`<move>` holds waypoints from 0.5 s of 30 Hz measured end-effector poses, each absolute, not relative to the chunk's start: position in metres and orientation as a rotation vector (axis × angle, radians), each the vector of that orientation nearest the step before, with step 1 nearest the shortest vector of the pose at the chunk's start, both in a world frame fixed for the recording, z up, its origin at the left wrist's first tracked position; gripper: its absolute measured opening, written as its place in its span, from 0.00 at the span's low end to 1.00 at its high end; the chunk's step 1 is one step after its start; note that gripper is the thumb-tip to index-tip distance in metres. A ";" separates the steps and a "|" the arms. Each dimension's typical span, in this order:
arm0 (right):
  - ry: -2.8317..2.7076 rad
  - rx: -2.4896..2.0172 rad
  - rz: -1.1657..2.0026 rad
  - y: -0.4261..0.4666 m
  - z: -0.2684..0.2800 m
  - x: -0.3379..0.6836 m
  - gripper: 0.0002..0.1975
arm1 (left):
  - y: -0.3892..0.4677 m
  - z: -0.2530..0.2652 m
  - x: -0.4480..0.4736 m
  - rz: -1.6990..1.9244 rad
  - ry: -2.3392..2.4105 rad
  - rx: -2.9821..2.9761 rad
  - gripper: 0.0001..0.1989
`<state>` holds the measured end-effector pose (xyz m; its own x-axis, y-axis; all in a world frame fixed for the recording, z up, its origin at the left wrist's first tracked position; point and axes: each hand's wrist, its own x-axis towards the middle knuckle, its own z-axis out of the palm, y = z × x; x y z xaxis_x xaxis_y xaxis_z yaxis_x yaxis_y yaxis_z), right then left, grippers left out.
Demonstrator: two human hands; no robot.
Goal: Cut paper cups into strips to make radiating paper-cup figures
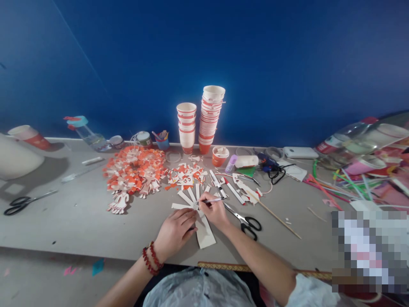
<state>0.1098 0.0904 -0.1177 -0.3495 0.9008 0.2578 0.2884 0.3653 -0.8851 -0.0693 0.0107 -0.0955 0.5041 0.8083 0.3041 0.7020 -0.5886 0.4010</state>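
A white paper cup [205, 232], cut into strips that fan out like petals, lies flattened on the table. My left hand [179, 226], with red beaded bracelets on its wrist, rests flat on it, fingers stretched out near the centre. In my right hand [213, 212] a slim pen [213, 200] is pinched, its tip pointing left at the middle of the cut cup. Black-handled scissors [245, 220] lie just right of that hand. Beyond the strips are a white marker [217, 184], a red-and-white marker [234, 191] and a pile of white and orange paper scraps [188, 174].
Two stacks of paper cups, a shorter one [186, 128] and a taller one [211, 117], stand by the blue wall. Left lies a heap of orange-and-white paper cutouts [134, 170], with other scissors [25, 204] farther left. A wooden stick [277, 217] and a cluttered pile [367, 175] are on the right.
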 end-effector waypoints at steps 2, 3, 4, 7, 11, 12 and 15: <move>-1.838 -1.043 0.972 0.090 -0.118 0.110 0.07 | 0.011 -0.095 -0.069 0.682 1.288 2.522 0.12; -1.839 -1.045 0.969 0.090 -0.117 0.110 0.07 | 0.011 -0.095 -0.069 0.680 1.288 2.521 0.12; -1.841 -1.047 0.967 0.090 -0.117 0.110 0.07 | 0.011 -0.095 -0.069 0.679 1.288 2.521 0.12; -1.848 -1.051 0.965 0.090 -0.116 0.109 0.07 | 0.011 -0.096 -0.069 0.675 1.290 2.521 0.12; -1.859 -1.049 0.968 0.091 -0.115 0.109 0.07 | 0.011 -0.097 -0.069 0.672 1.292 2.524 0.12; -1.861 -1.047 0.968 0.091 -0.115 0.109 0.07 | 0.011 -0.097 -0.069 0.671 1.294 2.523 0.12; -1.867 -1.046 0.969 0.091 -0.116 0.110 0.07 | 0.011 -0.096 -0.069 0.669 1.296 2.518 0.12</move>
<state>0.1095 0.0907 -0.1156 -0.3646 0.8961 0.2533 0.3086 0.3729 -0.8751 -0.0691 0.0108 -0.0963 0.5041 0.8134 0.2903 0.7078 -0.5818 0.4008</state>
